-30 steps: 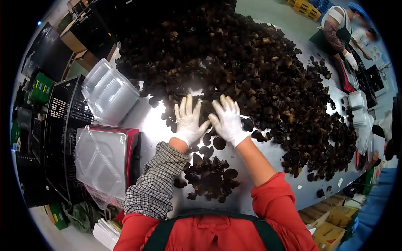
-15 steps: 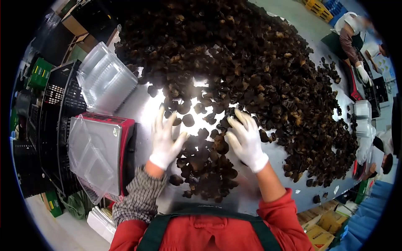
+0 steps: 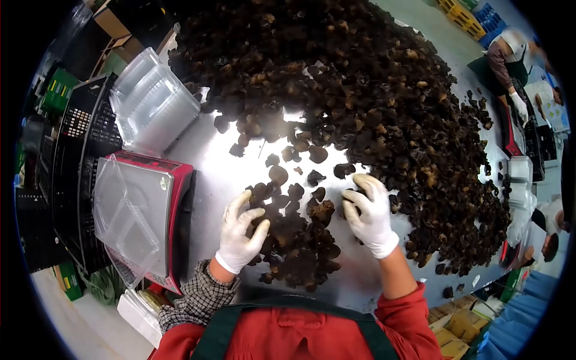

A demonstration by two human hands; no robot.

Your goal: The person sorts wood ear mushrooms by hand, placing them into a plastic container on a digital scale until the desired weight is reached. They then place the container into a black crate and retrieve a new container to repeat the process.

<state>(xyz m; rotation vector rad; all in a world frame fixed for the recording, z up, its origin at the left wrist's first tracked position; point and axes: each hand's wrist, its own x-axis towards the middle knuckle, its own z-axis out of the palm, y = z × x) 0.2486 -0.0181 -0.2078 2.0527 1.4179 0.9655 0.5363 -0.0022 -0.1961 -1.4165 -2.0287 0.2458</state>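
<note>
Dark brown wood ear mushrooms (image 3: 300, 240) lie in a small loose group on the metal table before me. At the left edge of this group is my left hand (image 3: 242, 235), in a white glove, its bent fingers apart and the fingertips at the nearest pieces. My right hand (image 3: 371, 219), gloved too, hovers over or rests on the table to the right of the group, fingers curved and apart, with nothing visible in it. A far larger heap of wood ear mushrooms (image 3: 336, 78) spreads beyond both hands and down the right side.
On the left stands a red scale (image 3: 135, 210) with a clear plastic lid on its plate. Behind it are stacked clear plastic trays (image 3: 155, 102) and black crates (image 3: 78, 162). A co-worker (image 3: 507, 66) in white gloves stands at the far right beside another red scale (image 3: 511, 135).
Both hands have come back toward my body, the left one more so. Some mushroom pieces near the left fingers now lie closer to the small group.
</note>
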